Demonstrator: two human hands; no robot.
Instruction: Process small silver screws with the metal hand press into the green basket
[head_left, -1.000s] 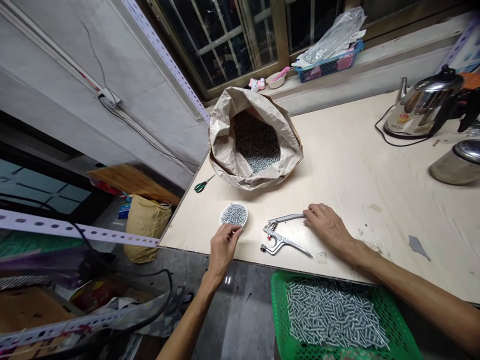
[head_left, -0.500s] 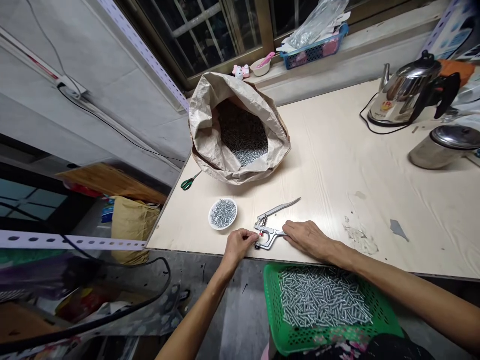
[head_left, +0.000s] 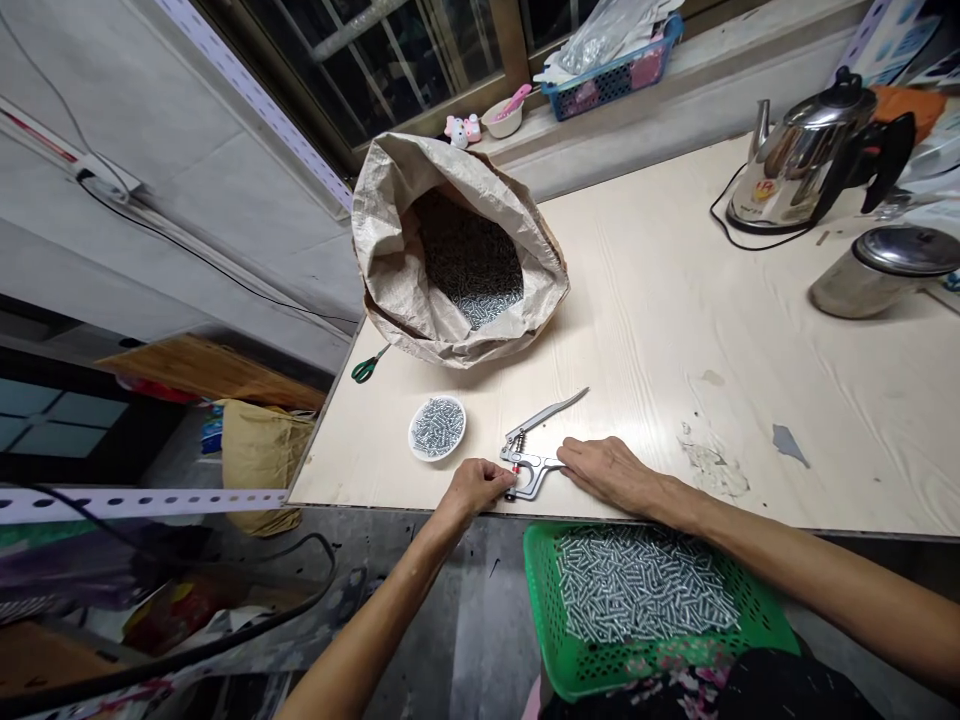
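Note:
Silver snap-fastener pliers [head_left: 534, 472] lie near the table's front edge, handles spread apart and a spring and a small red part at the jaws. My right hand [head_left: 607, 470] grips the end of the lower handle. At the jaws, my left hand [head_left: 478, 487] has thumb and finger pinched together; whatever is between them is too small to tell. A white bowl [head_left: 413, 447] of small metal screws [head_left: 439, 426] stands just beyond my left hand. Below the edge, a green basket [head_left: 544, 620] holds many silver screws [head_left: 645, 585].
Behind the bowl stands an open paper sack [head_left: 390, 260] with metal pieces inside. Green-handled scissors [head_left: 365, 369] lie left of it. A kettle [head_left: 787, 170] with its cord and a lidded metal canister [head_left: 862, 280] occupy the right side. A blue basket [head_left: 611, 95] sits on the sill.
The view has shifted slightly, moving the scene a little left and up. Both hands keep their places at the pliers, whose handles stay spread.

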